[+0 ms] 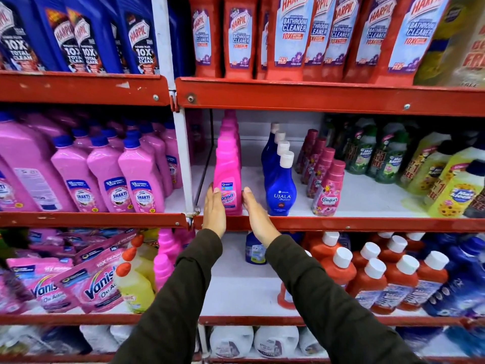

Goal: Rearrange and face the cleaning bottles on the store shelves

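On the middle shelf, four blue Ujala bottles stand in one file and four pink Comfort bottles in the next. Pink Vanish bottles form one file, count unclear. Two hands reach in.

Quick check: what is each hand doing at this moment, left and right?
Left hand: open, flat against the left side of the pink Vanish bottle.
Right hand: open, flat against the same bottle's right side; fingers not curled.
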`<move>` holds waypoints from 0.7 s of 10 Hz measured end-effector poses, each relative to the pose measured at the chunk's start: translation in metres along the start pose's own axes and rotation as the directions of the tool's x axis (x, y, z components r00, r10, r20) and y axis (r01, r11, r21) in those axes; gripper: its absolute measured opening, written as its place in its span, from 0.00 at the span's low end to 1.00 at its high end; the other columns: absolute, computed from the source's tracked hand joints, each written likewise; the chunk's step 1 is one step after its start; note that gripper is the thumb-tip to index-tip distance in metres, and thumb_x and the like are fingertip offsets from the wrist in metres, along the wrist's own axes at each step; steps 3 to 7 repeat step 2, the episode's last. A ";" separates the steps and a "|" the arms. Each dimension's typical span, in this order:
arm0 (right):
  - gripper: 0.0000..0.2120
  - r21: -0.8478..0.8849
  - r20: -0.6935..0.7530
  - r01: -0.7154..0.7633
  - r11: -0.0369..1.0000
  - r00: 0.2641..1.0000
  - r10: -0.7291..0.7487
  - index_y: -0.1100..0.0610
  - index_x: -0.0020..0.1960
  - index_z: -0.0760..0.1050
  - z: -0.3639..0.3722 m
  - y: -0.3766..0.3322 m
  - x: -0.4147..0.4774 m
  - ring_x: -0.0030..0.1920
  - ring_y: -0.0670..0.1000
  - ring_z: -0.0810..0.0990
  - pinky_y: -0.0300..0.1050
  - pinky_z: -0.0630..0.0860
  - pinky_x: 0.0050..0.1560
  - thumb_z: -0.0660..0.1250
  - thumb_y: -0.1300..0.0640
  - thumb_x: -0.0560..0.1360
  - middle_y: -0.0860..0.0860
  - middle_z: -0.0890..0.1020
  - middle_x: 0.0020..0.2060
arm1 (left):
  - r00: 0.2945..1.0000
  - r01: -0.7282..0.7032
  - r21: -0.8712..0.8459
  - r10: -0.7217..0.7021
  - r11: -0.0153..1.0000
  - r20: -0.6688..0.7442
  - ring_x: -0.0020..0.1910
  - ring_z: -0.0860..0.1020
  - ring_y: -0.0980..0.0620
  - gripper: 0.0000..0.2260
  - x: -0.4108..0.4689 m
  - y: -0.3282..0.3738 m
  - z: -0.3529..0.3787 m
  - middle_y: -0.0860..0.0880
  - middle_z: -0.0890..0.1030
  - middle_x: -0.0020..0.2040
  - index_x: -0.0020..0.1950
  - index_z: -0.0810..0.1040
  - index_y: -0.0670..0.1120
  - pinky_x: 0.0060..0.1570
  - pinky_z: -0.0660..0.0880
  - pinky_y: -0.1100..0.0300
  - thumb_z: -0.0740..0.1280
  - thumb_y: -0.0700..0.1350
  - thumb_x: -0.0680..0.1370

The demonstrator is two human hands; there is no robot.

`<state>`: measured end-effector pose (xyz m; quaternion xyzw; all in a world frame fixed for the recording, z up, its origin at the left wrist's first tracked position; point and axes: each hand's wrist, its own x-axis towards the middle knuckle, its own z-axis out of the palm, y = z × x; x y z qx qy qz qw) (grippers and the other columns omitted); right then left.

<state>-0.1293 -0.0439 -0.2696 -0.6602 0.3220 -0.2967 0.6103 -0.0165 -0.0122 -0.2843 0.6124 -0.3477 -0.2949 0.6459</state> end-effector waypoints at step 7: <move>0.19 0.024 -0.312 0.176 0.984 0.937 -0.159 0.56 0.71 0.73 -0.009 -0.005 -0.029 0.65 0.46 0.78 0.35 0.72 0.63 0.57 0.51 0.84 0.50 0.78 0.67 | 0.971 -0.137 0.097 0.153 0.986 -0.184 0.82 0.55 0.48 0.26 -0.019 0.008 0.005 0.45 0.57 0.83 0.83 0.54 0.46 0.77 0.51 0.58 0.50 0.54 0.86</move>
